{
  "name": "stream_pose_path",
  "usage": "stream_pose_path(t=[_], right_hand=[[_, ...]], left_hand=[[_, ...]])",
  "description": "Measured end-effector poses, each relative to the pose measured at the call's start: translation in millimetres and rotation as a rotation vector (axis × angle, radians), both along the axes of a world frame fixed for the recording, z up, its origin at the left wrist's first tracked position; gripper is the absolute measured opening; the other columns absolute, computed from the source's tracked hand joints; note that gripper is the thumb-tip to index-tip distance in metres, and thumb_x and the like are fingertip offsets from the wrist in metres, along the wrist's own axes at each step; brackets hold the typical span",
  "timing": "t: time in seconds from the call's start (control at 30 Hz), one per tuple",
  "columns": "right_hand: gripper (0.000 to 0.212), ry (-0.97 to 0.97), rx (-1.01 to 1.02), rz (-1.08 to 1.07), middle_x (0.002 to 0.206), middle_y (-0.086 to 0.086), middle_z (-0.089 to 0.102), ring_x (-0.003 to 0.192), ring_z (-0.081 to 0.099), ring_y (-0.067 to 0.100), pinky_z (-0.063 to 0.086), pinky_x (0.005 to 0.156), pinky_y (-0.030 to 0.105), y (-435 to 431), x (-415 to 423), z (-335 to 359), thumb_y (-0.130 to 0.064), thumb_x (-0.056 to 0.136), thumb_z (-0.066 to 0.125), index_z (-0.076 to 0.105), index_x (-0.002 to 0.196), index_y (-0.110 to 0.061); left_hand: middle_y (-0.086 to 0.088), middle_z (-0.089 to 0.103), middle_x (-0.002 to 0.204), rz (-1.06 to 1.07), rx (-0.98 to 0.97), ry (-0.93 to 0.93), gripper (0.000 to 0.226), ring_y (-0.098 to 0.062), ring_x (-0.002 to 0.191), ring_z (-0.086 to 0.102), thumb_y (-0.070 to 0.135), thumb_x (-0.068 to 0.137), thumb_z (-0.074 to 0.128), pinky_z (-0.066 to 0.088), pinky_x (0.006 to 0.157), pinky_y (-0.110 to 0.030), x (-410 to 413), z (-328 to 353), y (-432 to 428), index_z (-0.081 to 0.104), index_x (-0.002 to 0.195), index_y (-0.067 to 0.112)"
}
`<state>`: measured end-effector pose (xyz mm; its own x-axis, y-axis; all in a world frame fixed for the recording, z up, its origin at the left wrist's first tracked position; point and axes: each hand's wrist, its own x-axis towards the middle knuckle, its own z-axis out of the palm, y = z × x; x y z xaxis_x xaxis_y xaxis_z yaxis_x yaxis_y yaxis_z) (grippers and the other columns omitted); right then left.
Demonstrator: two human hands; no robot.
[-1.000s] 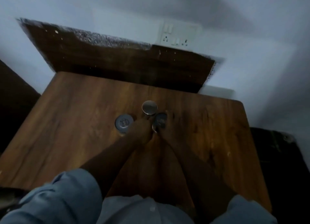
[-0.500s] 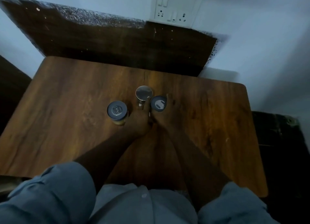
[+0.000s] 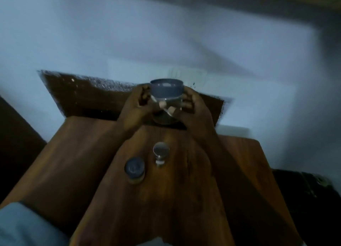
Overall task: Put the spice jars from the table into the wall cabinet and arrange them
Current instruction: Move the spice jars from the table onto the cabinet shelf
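Gripping the upright spice jar (image 3: 167, 102), lid topmost, both hands (image 3: 137, 107) raised.

Both my hands full: left hand (image 3: 136, 105) and right hand (image 3: 195, 107) clasp raised jar (image 3: 167, 98). Below, blue-lidded jar (image 3: 134, 169) and metal-capped jar (image 3: 160, 153) stand just apart mid-table (image 3: 73, 162); bare wood either side.

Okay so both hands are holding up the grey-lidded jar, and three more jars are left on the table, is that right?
Not quite. The head view shows two jars left on the table, not three: a dark-lidded jar and a small metal-capped jar. Both hands, left and right, do hold up the grey-lidded jar.
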<state>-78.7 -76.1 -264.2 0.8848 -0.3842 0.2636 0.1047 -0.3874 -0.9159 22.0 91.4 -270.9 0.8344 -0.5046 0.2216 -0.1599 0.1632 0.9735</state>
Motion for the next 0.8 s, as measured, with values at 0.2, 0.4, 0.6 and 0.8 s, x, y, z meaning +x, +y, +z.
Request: stream_pose_path(t=[0.2,0.4,0.6,0.8], right_hand=[[0.082,-0.324,-0.133,0.009,0.139,-0.009,0.057,0.116,0.061,0.003,0.058,0.082,0.019,21,38,127,-0.033,0.079,0.084,0.04,0.148,-0.031],[0.077,-0.523,-0.243,0.005,0.128,-0.014,0.063,0.111,0.063,0.0,0.058,0.088,0.022,21,78,235,-0.031,0.078,0.084,0.046,0.145,-0.027],[0.082,-0.465,-0.306,-0.025,0.119,-0.015,0.063,0.097,0.063,-0.003,0.053,0.08,0.015,20,139,268,-0.031,0.074,0.086,0.045,0.145,-0.027],[0.073,-0.444,-0.465,-0.121,0.109,-0.016,0.06,0.092,0.061,0.003,0.049,0.075,0.01,17,182,258,-0.031,0.076,0.085,0.051,0.139,-0.02]], left_hand=[[-0.009,0.067,0.127,0.022,-0.106,-0.352,0.045,-0.03,0.117,0.064,0.023,0.093,0.067,0.053,0.096,-0.048,33,147,14,0.059,0.135,0.011],[-0.001,0.07,0.122,0.199,-0.107,-0.576,0.048,-0.025,0.105,0.071,0.045,0.088,0.073,0.056,0.093,-0.054,63,250,23,0.065,0.132,0.028],[0.004,0.071,0.119,0.433,0.1,-0.635,0.054,-0.016,0.102,0.07,0.054,0.089,0.067,0.055,0.095,-0.047,109,278,19,0.063,0.136,0.027],[-0.001,0.068,0.129,0.505,0.313,-0.64,0.054,-0.019,0.111,0.066,0.051,0.095,0.061,0.053,0.098,-0.04,143,281,13,0.056,0.142,0.024]])
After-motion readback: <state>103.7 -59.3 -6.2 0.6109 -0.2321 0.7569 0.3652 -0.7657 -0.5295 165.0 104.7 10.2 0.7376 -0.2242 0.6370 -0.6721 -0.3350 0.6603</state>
